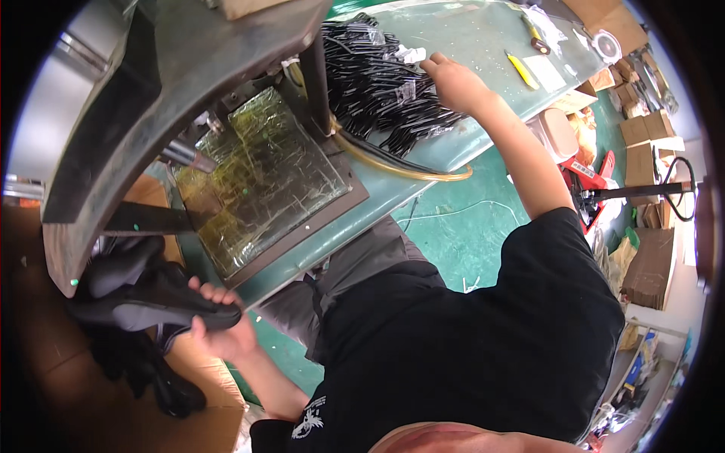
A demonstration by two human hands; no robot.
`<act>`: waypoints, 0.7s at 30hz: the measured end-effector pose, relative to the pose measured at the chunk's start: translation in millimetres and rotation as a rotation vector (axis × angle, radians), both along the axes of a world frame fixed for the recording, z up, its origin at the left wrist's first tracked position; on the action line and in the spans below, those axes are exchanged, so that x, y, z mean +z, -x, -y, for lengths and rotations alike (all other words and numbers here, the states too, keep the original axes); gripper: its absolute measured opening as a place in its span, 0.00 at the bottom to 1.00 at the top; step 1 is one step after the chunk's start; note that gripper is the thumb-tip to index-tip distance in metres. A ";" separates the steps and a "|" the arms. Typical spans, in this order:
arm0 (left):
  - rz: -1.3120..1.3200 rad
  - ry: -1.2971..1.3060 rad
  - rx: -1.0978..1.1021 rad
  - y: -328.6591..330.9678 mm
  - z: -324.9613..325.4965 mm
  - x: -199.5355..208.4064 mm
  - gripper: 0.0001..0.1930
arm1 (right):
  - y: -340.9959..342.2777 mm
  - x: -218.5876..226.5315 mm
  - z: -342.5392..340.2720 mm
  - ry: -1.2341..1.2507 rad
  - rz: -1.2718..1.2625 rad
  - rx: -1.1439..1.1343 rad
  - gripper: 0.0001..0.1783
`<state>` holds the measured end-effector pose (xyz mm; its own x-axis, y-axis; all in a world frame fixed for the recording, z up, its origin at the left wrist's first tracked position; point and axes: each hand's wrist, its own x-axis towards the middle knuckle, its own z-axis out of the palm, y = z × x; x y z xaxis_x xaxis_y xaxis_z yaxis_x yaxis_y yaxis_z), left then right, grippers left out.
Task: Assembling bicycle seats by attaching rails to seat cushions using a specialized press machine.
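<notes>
At the lower left, my left hand (223,328) is closed around the narrow rounded nose of a black bicycle saddle (162,308) with a grey side panel. Its wider end lies in shadow over a cardboard box. Across the table, my right hand (458,84) reaches to the right edge of a heap of thin black bent rods (381,90), which look like saddle rails. The fingers there are curled, and whatever lies under them is hidden. A scrap of white wrapping (411,54) sits beside the fingertips.
A heavy press frame (113,143) arches over a plate wrapped in clear and yellow film (260,181). A yellowish hose (408,172) hangs past the table edge. A yellow cutter (522,72) lies at the far right. More black saddles (162,377) lie in a cardboard box (136,419) below.
</notes>
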<state>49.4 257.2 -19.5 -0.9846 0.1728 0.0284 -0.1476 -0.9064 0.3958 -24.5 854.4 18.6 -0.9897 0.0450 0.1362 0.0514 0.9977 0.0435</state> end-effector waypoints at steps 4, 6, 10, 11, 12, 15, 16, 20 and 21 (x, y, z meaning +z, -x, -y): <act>0.148 -0.309 -0.192 -4.7 -81.2 -16.1 0.40 | 8.1 5.0 18.1 -0.102 0.175 -0.076 0.22; 0.104 -0.130 -0.158 -2.1 -112.7 -21.9 0.40 | 6.3 4.4 24.5 -0.142 0.129 -0.050 0.20; 0.376 -0.181 -0.362 -1.2 -131.7 -10.3 0.35 | 4.9 -3.8 18.7 -0.263 -0.004 0.113 0.19; 0.381 -0.180 -0.360 -0.6 -127.4 -6.2 0.35 | 4.0 -4.2 18.1 -0.260 0.001 0.115 0.19; 0.342 -0.039 -0.535 1.7 -116.4 -3.0 0.33 | 4.8 0.8 21.5 -0.289 -0.042 0.148 0.19; 0.108 0.342 -0.611 2.4 -79.6 16.9 0.30 | 14.2 13.4 22.2 -0.313 -0.105 0.175 0.19; -0.095 0.572 -0.502 2.0 -67.1 25.0 0.29 | 19.3 20.3 23.5 -0.316 -0.131 0.174 0.19; -0.847 1.802 0.320 27.8 -20.3 44.9 0.27 | 37.1 40.9 51.5 -0.334 -0.066 0.280 0.19; -0.836 1.811 0.318 33.3 -18.6 44.3 0.27 | 42.1 37.7 60.7 -0.277 -0.042 0.326 0.18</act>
<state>16.0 275.8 24.8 -0.8193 0.3772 0.4317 0.5722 0.5850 0.5748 -66.5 793.7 56.3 -0.9394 -0.3131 0.1394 -0.2573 0.9130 0.3166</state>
